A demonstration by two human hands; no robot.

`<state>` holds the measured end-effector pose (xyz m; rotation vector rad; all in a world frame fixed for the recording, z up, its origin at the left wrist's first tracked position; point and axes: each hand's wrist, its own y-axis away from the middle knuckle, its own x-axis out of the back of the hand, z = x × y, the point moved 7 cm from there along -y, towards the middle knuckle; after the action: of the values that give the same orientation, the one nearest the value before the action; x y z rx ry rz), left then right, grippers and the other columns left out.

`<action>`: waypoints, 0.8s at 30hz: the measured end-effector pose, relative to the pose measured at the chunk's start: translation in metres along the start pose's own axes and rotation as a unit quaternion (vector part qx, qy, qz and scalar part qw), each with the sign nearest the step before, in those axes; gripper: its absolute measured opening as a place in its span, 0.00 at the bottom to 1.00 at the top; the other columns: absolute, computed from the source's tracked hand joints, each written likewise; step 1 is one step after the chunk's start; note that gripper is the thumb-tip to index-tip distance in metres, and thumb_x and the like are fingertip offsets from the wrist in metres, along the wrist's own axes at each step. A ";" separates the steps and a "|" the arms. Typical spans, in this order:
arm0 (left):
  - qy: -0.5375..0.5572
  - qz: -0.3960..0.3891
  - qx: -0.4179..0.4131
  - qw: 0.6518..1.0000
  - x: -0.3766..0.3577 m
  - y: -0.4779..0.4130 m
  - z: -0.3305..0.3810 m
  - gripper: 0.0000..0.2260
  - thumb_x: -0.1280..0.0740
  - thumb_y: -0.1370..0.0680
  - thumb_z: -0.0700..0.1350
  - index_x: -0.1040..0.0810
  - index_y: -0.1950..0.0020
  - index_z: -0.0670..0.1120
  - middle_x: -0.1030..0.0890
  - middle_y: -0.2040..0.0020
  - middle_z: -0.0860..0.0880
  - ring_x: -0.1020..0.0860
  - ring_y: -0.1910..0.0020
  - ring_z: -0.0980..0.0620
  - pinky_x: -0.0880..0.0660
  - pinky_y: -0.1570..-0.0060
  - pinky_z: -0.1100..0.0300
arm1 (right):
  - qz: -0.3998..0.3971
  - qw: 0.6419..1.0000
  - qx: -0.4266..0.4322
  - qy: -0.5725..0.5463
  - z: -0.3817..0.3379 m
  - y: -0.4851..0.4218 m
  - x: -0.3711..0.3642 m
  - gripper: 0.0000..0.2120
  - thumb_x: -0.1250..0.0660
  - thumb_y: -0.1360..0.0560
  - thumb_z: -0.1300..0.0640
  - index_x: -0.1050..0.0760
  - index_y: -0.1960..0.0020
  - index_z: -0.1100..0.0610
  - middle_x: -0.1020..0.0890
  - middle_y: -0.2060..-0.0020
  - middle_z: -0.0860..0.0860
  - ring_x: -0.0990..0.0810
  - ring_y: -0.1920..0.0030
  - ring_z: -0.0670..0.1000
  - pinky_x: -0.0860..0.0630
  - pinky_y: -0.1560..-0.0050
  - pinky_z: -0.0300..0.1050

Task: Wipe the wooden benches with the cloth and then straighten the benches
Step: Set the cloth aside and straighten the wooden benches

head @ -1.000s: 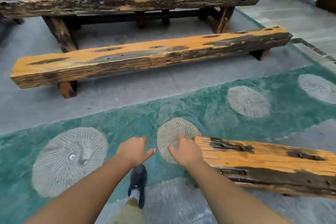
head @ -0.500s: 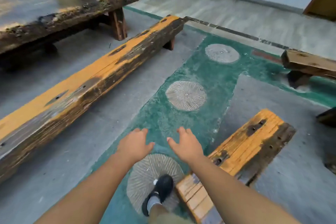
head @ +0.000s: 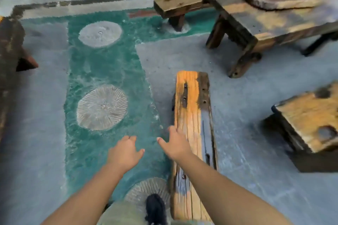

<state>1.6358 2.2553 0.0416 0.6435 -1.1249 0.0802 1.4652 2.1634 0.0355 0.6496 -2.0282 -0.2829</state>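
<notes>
Long orange weathered wooden bench (head: pixel 192 115) runs lengthwise ahead. Right hand (head: pixel 176 145) open, empty, fingers spread at the bench's left edge; whether touching, can't tell. Left hand (head: pixel 124 153) open, empty, left of the bench over green floor strip (head: pixel 102 67).

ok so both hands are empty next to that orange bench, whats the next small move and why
Probably lower the right hand onto the near bench and grip its left edge. That hand hovers at that edge with fingers spread, the left hand hangs open over the green floor strip, and no cloth is in view, so straightening looks likelier than wiping.
</notes>
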 end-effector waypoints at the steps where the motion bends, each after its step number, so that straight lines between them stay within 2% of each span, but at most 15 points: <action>1: -0.019 -0.022 -0.047 0.998 -0.005 -0.020 0.026 0.26 0.34 0.26 0.60 0.28 0.32 0.49 0.26 0.36 0.47 0.26 0.35 0.45 0.27 0.38 0.46 | 0.016 0.999 -0.037 -0.012 0.022 -0.005 0.011 0.28 0.36 0.25 0.39 0.33 0.33 0.56 0.29 0.37 0.57 0.28 0.35 0.60 0.28 0.37 0.53; 5: -0.090 -0.103 -0.213 0.968 -0.028 -0.072 0.115 0.26 0.35 0.24 0.59 0.31 0.30 0.49 0.27 0.34 0.45 0.29 0.33 0.43 0.29 0.37 0.45 | 0.053 0.979 -0.196 -0.026 0.118 0.012 0.027 0.32 0.38 0.24 0.37 0.36 0.30 0.58 0.31 0.35 0.60 0.30 0.35 0.63 0.29 0.39 0.54; 9: -0.184 -0.181 -0.364 0.895 -0.074 -0.094 0.167 0.25 0.36 0.23 0.58 0.31 0.28 0.52 0.29 0.31 0.47 0.30 0.32 0.43 0.29 0.37 0.43 | 0.086 0.926 -0.359 -0.082 0.183 0.064 -0.019 0.35 0.38 0.26 0.34 0.37 0.29 0.57 0.32 0.34 0.59 0.29 0.34 0.63 0.28 0.40 0.56; 11: -0.218 -0.215 -0.423 0.853 -0.104 -0.095 0.176 0.26 0.37 0.23 0.58 0.33 0.27 0.50 0.31 0.28 0.47 0.32 0.30 0.44 0.30 0.36 0.43 | 0.085 0.903 -0.412 -0.089 0.194 0.088 -0.059 0.35 0.39 0.26 0.33 0.38 0.29 0.55 0.32 0.33 0.58 0.31 0.33 0.63 0.28 0.38 0.57; 14: -0.240 -0.241 -0.493 0.801 -0.157 -0.102 0.174 0.25 0.38 0.22 0.58 0.33 0.27 0.50 0.31 0.29 0.48 0.33 0.30 0.45 0.30 0.36 0.43 | 0.085 0.864 -0.481 -0.124 0.205 0.106 -0.130 0.32 0.38 0.26 0.34 0.37 0.31 0.54 0.33 0.36 0.56 0.31 0.34 0.62 0.26 0.39 0.58; 17: -0.256 -0.257 -0.519 0.774 -0.222 -0.109 0.154 0.25 0.38 0.22 0.59 0.33 0.28 0.50 0.31 0.30 0.49 0.33 0.31 0.47 0.30 0.37 0.44 | 0.091 0.830 -0.528 -0.157 0.215 0.110 -0.207 0.32 0.39 0.26 0.33 0.38 0.31 0.52 0.34 0.34 0.55 0.32 0.34 0.59 0.26 0.39 0.58; 19: -0.256 -0.263 -0.540 0.758 -0.270 -0.112 0.135 0.27 0.39 0.22 0.61 0.36 0.26 0.51 0.32 0.29 0.50 0.34 0.30 0.48 0.31 0.36 0.44 | 0.130 0.805 -0.551 -0.179 0.224 0.102 -0.255 0.32 0.38 0.27 0.34 0.39 0.31 0.51 0.37 0.31 0.55 0.35 0.32 0.59 0.28 0.37 0.58; 21: -0.270 -0.260 -0.563 0.737 -0.319 -0.116 0.111 0.30 0.41 0.22 0.64 0.40 0.25 0.51 0.35 0.27 0.50 0.38 0.28 0.48 0.35 0.33 0.44 | 0.147 0.790 -0.563 -0.196 0.235 0.093 -0.301 0.38 0.37 0.28 0.32 0.44 0.26 0.49 0.44 0.25 0.54 0.41 0.27 0.59 0.31 0.33 0.58; 24: -0.303 -0.227 -0.611 0.696 -0.391 -0.123 0.092 0.32 0.45 0.22 0.67 0.47 0.23 0.54 0.46 0.21 0.50 0.49 0.23 0.46 0.46 0.27 0.39 | 0.179 0.784 -0.567 -0.177 0.259 0.075 -0.361 0.46 0.43 0.29 0.27 0.59 0.21 0.46 0.60 0.20 0.51 0.56 0.21 0.57 0.42 0.26 0.62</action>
<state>1.4318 2.2065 -0.3229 -0.3445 -1.3062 -1.3166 1.3650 2.4093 -0.3288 -0.5833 -1.8157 -1.3247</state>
